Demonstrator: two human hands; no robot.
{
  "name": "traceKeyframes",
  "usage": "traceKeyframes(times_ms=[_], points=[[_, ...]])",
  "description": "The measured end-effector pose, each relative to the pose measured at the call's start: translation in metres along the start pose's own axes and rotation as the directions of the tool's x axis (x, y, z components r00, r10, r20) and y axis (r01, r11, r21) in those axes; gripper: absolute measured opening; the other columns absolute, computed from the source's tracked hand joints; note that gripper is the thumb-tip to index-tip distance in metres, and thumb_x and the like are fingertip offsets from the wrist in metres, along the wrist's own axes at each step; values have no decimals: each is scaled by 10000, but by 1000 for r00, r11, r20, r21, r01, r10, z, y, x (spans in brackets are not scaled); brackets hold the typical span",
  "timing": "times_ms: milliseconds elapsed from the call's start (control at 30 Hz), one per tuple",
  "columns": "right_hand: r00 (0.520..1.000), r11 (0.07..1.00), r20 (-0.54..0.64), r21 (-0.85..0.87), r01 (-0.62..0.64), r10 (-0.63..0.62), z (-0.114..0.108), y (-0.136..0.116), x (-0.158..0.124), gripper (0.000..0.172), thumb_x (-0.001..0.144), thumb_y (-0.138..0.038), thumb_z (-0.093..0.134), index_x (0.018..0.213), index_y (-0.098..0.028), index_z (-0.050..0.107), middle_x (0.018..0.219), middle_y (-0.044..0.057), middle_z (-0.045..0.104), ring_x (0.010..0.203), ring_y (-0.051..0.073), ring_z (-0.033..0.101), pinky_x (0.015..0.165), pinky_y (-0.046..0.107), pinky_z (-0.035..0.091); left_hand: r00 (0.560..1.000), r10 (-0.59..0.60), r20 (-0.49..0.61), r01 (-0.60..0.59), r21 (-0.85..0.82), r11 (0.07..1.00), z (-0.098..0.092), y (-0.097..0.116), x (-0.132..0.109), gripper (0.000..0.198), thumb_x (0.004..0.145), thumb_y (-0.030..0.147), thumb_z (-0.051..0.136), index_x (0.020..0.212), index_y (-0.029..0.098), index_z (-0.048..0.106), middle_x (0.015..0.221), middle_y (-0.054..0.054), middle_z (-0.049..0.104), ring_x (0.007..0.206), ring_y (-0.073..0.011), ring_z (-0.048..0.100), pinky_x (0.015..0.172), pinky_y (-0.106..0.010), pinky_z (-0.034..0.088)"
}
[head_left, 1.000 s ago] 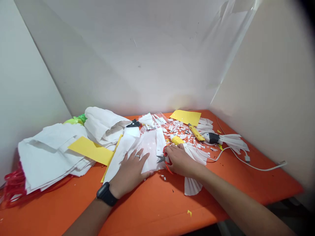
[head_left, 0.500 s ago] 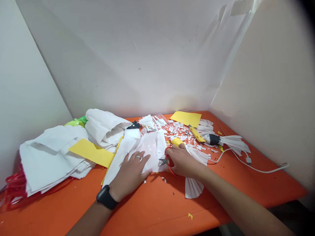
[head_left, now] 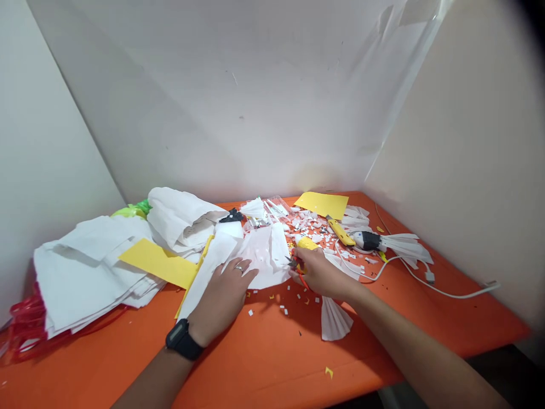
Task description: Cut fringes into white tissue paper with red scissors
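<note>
My left hand [head_left: 225, 292], wearing a ring and a black watch, lies with fingers spread on white paper [head_left: 258, 261]. The thumb and fingertips rest at the sheet's left near side. My right hand [head_left: 320, 274] is closed around red-handled scissors [head_left: 301, 277], whose blade tips point left by the right edge of that paper. A folded white strip [head_left: 279, 244] lies along this edge. Just beyond the right hand is a yellow-wrapped roll [head_left: 306, 243], partly hidden by the hand. Pleated white paper [head_left: 335, 319] fans out below the right wrist.
White sheets [head_left: 89, 272] and a yellow sheet [head_left: 159, 263] are piled at left. Small scraps [head_left: 313, 224] litter the orange table [head_left: 255, 363]. A yellow cutter [head_left: 340, 233], a black-banded white paper piece [head_left: 370, 241] and a white cable [head_left: 451, 295] lie at right.
The white paper's near edge has shifted away from me, uncovering small white and yellow scraps. My right hand and the scissors have moved slightly right and farther off; the left hand barely moved.
</note>
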State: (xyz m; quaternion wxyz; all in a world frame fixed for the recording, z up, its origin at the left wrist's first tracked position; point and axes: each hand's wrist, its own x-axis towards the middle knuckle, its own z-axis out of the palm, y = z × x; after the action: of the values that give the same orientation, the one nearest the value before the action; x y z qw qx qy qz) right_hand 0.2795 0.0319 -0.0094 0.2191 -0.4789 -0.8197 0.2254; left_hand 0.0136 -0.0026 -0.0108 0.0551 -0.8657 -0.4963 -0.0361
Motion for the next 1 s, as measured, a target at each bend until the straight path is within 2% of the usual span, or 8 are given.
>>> traceKeyframes(times_ms=[300, 400, 500, 600, 700, 767, 867, 1000], points=[[989, 893, 15, 428, -140, 148, 4, 4, 4, 122, 822, -271, 609, 895, -214, 528, 824, -21, 587, 690, 144, 496, 601, 256, 380, 1000, -17, 23, 17, 12, 1000, -7, -13, -2, 608, 782, -105, 417, 1196, 253, 681, 1340, -94, 651, 1291, -281, 533, 965, -432, 446], [987, 887, -44, 445, -120, 155, 4, 4, 5, 115, 818, -272, 618, 871, -208, 539, 831, -15, 599, 719, 152, 517, 639, 270, 405, 997, -46, 61, 45, 27, 999, -8, -17, -3, 536, 770, -57, 457, 1152, 232, 697, 1270, -109, 688, 1197, -309, 593, 907, -448, 465], [990, 902, -52, 419, -98, 132, -1, 3, 4, 152, 824, -310, 652, 893, -202, 571, 861, -10, 610, 750, 156, 520, 675, 281, 411, 993, -97, 64, 96, 25, 995, -7, -17, -3, 331, 790, 132, 581, 1088, 186, 715, 1275, -158, 683, 1188, -373, 587, 941, -507, 456], [996, 925, 14, 368, -89, 90, -7, 0, 0, 264, 793, -341, 721, 981, -201, 601, 925, 0, 610, 789, 161, 520, 695, 286, 419, 993, -116, 16, 116, 14, 993, -6, -11, -3, 472, 762, 258, 662, 1221, 147, 669, 1425, -207, 575, 1322, -403, 484, 1017, -517, 427], [996, 903, 76, 421, -83, 57, -10, -1, -2, 365, 776, -330, 750, 1079, -198, 593, 1020, 25, 608, 857, 172, 545, 721, 286, 446, 997, -59, -39, 59, 11, 998, -8, -2, -2, 726, 741, 217, 695, 1440, 169, 508, 1522, -192, 478, 1392, -390, 409, 1084, -518, 382], [992, 838, 123, 536, -100, 40, -10, -1, -1, 330, 813, -289, 700, 1108, -197, 585, 1056, 37, 613, 886, 172, 576, 714, 274, 465, 997, 19, -70, -20, -5, 1000, -9, 5, -1, 755, 768, 166, 690, 1482, 227, 454, 1515, -156, 487, 1376, -361, 428, 1103, -509, 369], [992, 751, 120, 653, -100, 28, -7, 0, 4, 217, 843, -236, 631, 1053, -185, 614, 1009, 32, 638, 872, 160, 613, 707, 260, 478, 985, 135, -110, -139, -36, 990, -6, 18, 2, 617, 851, 135, 650, 1433, 270, 496, 1444, -120, 549, 1308, -324, 487, 1067, -487, 407], [996, 682, 40, 726, -87, 85, -5, 4, 10, 218, 825, -315, 698, 986, -175, 651, 957, 41, 696, 939, 195, 660, 851, 326, 509, 960, 240, -143, -247, -26, 969, 0, 32, 5, 358, 904, 154, 627, 1255, 224, 605, 1292, -114, 637, 1195, -321, 546, 980, -488, 457]])
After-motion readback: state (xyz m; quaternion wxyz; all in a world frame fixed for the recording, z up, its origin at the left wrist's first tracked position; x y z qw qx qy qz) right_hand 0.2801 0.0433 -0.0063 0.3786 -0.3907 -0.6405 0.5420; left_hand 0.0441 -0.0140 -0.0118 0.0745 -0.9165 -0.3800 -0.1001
